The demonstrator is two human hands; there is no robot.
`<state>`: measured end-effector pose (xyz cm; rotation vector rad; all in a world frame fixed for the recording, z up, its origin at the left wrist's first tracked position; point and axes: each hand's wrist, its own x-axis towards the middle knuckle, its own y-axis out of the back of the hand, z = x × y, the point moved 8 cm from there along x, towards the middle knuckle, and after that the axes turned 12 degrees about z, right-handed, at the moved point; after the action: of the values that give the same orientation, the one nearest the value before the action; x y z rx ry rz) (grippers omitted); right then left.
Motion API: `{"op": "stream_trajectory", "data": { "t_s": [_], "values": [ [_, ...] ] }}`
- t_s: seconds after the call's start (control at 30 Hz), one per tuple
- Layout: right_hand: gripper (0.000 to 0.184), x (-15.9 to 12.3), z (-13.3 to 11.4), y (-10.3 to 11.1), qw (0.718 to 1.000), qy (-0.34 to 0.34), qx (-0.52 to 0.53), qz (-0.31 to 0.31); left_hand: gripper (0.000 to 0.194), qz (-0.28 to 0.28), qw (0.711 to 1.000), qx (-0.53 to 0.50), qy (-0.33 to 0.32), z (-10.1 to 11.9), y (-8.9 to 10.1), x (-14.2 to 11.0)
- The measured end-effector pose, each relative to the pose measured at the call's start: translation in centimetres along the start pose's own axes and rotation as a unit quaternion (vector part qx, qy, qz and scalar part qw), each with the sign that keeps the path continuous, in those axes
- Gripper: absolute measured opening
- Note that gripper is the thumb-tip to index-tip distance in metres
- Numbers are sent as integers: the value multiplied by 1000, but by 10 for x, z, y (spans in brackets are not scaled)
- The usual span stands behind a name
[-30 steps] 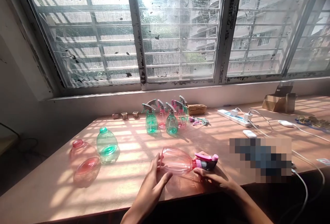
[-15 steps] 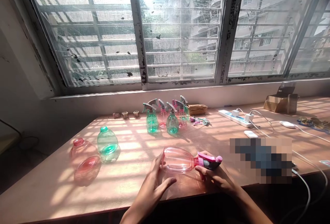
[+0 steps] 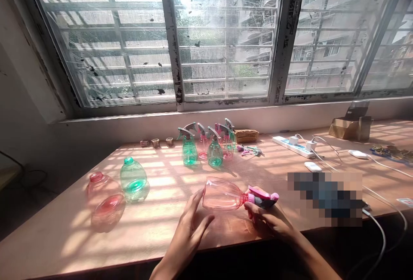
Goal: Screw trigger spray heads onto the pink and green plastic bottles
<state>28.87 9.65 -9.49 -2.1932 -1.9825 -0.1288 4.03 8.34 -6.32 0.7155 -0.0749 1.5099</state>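
A clear pink spray bottle (image 3: 222, 194) lies on its side above the near part of the table, its base to the left. Its pink and grey spray head (image 3: 263, 197) points right. My right hand (image 3: 269, 220) grips the bottle at the neck and head, thumb and fingers around the collar. At the bottle's base, my left hand (image 3: 192, 226) has its fingers stretched out and thumb apart; whether the fingertips touch the plastic I cannot tell. To the left stand a green bottle (image 3: 133, 176) and a pink bottle (image 3: 103, 196), both without spray heads.
Several green and pink spray bottles (image 3: 189, 149) with heads stand at the back of the wooden table (image 3: 155, 237). Beside them lie loose spray heads (image 3: 250, 150) and a brown box (image 3: 246, 135). A power strip (image 3: 293, 147) with white cables, a blurred dark object (image 3: 325, 198) and a cardboard box (image 3: 351, 128) are rightward.
The bottle's base has risen slightly, tilting the bottle more. My left hand has loosened, its thumb drawing back from the bottle. My right hand keeps its grip at the neck.
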Motion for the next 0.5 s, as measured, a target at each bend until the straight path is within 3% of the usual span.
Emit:
{"op": "stream_trajectory", "data": {
  "t_s": [0.1, 0.27, 0.37, 0.5],
  "values": [
    [35, 1, 4, -5, 999, -17, -25, -10, 64, -9, 999, 3, 32, -3, 0, 0],
    [38, 3, 11, -8, 999, -14, -39, -12, 42, -3, 992, -87, 93, -9, 1, 1],
    [30, 1, 11, -6, 999, -13, -14, -28, 41, 10, 997, -67, 44, -6, 2, 1],
    [33, 0, 6, 0, 1000, -7, 9, -11, 36, 27, 999, -22, 6, -2, 5, 1]
  ]
}}
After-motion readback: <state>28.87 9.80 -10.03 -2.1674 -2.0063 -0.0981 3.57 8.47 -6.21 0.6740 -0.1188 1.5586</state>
